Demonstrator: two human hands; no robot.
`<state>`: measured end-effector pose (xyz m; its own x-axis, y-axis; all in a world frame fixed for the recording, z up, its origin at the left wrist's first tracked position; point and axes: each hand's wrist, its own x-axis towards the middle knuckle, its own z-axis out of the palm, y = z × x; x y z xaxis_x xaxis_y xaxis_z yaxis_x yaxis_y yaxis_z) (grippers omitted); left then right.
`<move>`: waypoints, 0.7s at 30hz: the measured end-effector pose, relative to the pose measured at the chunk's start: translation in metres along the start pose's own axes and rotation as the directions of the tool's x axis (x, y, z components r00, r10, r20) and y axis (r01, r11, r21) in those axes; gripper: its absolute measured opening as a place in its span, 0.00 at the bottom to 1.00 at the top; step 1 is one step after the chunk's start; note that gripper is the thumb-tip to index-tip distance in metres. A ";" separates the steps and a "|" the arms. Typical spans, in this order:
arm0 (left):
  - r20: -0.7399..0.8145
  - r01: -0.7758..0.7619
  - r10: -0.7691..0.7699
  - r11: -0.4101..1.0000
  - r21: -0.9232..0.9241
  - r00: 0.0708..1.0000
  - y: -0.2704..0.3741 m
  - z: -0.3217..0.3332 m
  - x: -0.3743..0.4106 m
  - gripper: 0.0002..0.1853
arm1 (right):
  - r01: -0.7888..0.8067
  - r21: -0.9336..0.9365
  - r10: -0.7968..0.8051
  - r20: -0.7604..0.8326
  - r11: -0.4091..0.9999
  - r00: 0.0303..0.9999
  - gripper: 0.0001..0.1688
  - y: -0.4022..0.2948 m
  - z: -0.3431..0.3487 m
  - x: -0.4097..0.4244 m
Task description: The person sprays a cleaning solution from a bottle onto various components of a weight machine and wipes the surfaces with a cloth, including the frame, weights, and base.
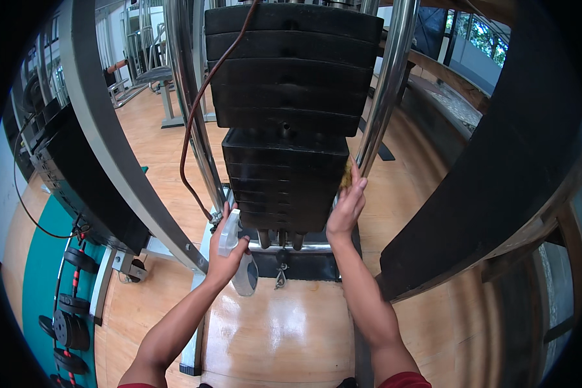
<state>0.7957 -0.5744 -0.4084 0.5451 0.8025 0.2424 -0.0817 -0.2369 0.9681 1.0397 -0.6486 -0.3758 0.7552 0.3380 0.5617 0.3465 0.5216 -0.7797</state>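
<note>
A black weight stack of a gym machine stands before me between chromed guide rods. Several more plates sit raised above it. My left hand grips a clear spray bottle with a white trigger head, close to the stack's lower left side. My right hand presses a yellowish cloth or sponge flat against the right side of the stack; its fingers partly hide it. A brown coated cable hangs down at the left. Below the stack a metal carabiner lies near the black base.
Grey frame posts rise at the left, with a second weight stack beyond. Dumbbells and plates lie on a green mat. At the right a large dark padded board stands close to my right arm. Benches and machines are farther back.
</note>
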 end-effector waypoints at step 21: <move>-0.061 0.100 -0.097 0.994 0.041 0.993 -0.012 0.038 0.000 0.38 | -0.131 -0.300 0.070 -0.208 0.945 0.976 0.17 0.042 -0.023 -0.047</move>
<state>0.8285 -0.5923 -0.4227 0.4987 0.8536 0.1504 0.0077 -0.1779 0.9840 1.0318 -0.6607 -0.4415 0.8766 0.2034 0.4362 0.3950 0.2138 -0.8935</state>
